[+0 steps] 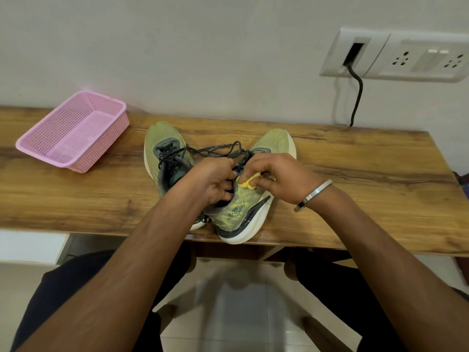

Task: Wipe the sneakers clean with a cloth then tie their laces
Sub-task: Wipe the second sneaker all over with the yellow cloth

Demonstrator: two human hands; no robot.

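Two yellow-green sneakers with white soles and dark laces stand side by side on the wooden table point(355, 174), toes toward the wall. The left sneaker point(165, 141) has loose laces point(215, 149) trailing across to the right sneaker point(243, 209). My left hand point(215, 179) has its fingers curled into the right sneaker's collar and pinches a lace. My right hand point(276, 174) pinches the dark lace at the tongue, and a small yellow cloth point(247, 181) is tucked under its fingers. The right sneaker's tongue and upper laces are hidden by both hands.
A pink perforated plastic basket point(73, 130) sits at the table's back left. On the wall at right, a socket panel point(396, 54) has a black cable point(356, 97) hanging down behind the table. A steel bangle point(313, 195) circles my right wrist. My knees are below the table's front edge.
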